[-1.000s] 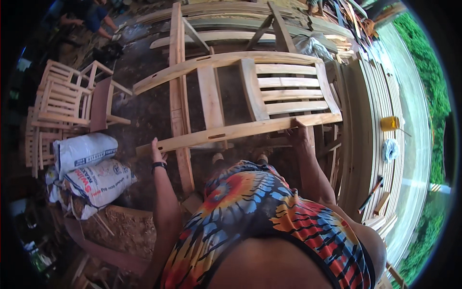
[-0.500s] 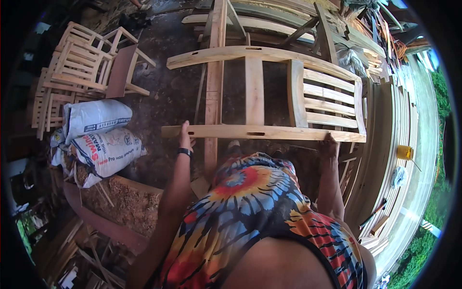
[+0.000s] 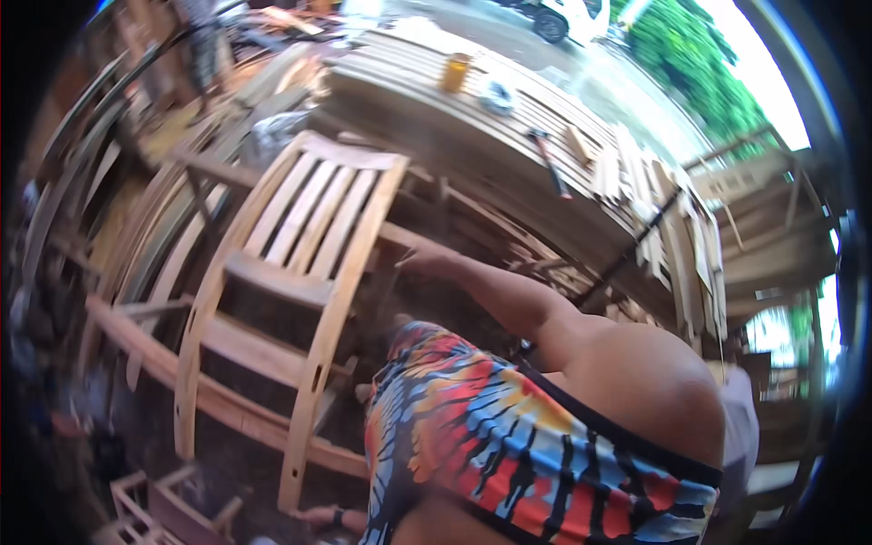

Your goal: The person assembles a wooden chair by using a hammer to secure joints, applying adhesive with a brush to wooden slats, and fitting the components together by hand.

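Note:
A slatted wooden chair back (image 3: pixel 313 295) with two long side rails lies across supporting timber, slanting from upper right to lower left. My left hand (image 3: pixel 320 516) is at the lower end of its nearer rail; its fingers look stretched out, though blur hides whether they touch. A dark band circles that wrist. My right hand (image 3: pixel 425 260) is off the frame, a short way right of the nearer rail, beside a wooden crosspiece (image 3: pixel 400 234). Its fingers look loosely apart with nothing seen in them.
A long stack of boards (image 3: pixel 436 95) runs along the far side, carrying a yellow container (image 3: pixel 456 73), a hammer (image 3: pixel 550 165) and loose wood pieces. A timber beam (image 3: pixel 245 413) passes under the chair back. Small wooden frames (image 3: pixel 182 504) stand at lower left. Another person (image 3: pixel 202 50) stands at far left.
My view has swung right, so the chair back now appears slanted at left. My right hand has come off the rail and moved away from it. My left hand is now nearer the rail's end.

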Demonstrator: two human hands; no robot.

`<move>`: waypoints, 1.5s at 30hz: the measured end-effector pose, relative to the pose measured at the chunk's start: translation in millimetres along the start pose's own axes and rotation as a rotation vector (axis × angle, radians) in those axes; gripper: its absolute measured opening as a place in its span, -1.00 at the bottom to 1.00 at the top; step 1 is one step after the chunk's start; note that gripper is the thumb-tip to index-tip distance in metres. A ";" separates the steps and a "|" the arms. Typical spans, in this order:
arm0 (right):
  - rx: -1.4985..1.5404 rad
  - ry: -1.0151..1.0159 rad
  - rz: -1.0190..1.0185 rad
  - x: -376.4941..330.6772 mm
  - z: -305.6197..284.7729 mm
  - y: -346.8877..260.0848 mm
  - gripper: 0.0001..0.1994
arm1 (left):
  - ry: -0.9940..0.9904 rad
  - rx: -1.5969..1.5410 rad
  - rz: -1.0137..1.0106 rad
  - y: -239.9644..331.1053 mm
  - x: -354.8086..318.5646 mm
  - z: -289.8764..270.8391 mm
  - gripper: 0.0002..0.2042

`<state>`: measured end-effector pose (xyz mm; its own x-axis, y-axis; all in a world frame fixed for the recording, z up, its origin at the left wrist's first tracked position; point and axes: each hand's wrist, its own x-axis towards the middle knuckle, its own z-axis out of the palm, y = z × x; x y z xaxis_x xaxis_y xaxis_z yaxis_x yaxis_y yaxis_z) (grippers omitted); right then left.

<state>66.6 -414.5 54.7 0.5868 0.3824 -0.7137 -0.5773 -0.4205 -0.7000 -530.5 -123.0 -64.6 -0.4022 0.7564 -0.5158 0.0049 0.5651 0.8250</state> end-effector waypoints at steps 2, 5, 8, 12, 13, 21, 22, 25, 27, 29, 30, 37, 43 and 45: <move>-0.169 0.083 0.004 -29.2 -24.9 23.9 -0.30 | 0.008 0.159 0.187 26.5 33.7 17.1 -0.10; -0.593 0.220 0.044 -75.7 -76.9 82.2 -0.26 | 0.032 0.317 0.480 73.5 67.4 60.9 -0.13; -0.703 0.316 0.195 -122.5 -116.7 119.1 -0.22 | 0.063 0.333 0.762 119.3 81.6 106.5 -0.15; -0.475 0.544 0.132 -163.1 -182.2 145.4 -0.30 | 0.089 0.308 1.010 168.3 -17.8 204.7 -0.27; -0.608 0.687 0.037 -163.1 -207.5 153.7 -0.33 | -0.031 0.240 1.098 172.3 -31.8 232.2 -0.29; -0.622 1.082 -0.238 -165.8 -388.3 91.7 -0.51 | -0.808 0.084 1.125 80.5 -340.6 375.8 -0.48; -0.647 1.111 -0.306 -153.2 -411.9 81.2 -0.53 | -0.891 0.064 1.154 55.3 -371.0 387.9 -0.49; -0.501 1.017 -0.317 -116.2 -463.3 27.5 -0.60 | -1.044 0.336 0.990 5.1 -491.4 397.8 -0.50; -0.489 0.944 -0.419 -77.8 -494.3 10.0 -0.64 | -1.072 0.360 0.932 -17.3 -544.0 410.8 -0.49; -0.435 0.817 -0.555 -35.8 -502.7 -35.3 -0.64 | -1.101 0.263 0.894 -39.7 -566.3 426.1 -0.50; -0.431 0.751 -0.563 -16.5 -509.8 -60.3 -0.64 | -1.074 0.260 0.893 -41.4 -584.1 430.1 -0.50; -0.530 0.677 -0.896 113.3 -516.0 -282.9 -0.35 | -1.058 0.498 0.967 -43.1 -640.8 434.5 -0.51; -0.625 0.677 -0.727 190.5 -526.0 -389.6 -0.38 | -0.907 0.482 0.802 -54.1 -634.4 409.8 -0.52; -0.726 0.763 -0.802 211.4 -546.0 -409.7 -0.62 | -0.838 0.482 0.746 -59.6 -630.2 403.9 -0.53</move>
<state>737.2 -610.7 204.8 0.9287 0.2744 0.2497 0.3702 -0.7294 -0.5753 92.5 -500.3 118.0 0.5584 0.8249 -0.0885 0.3931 -0.1690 0.9038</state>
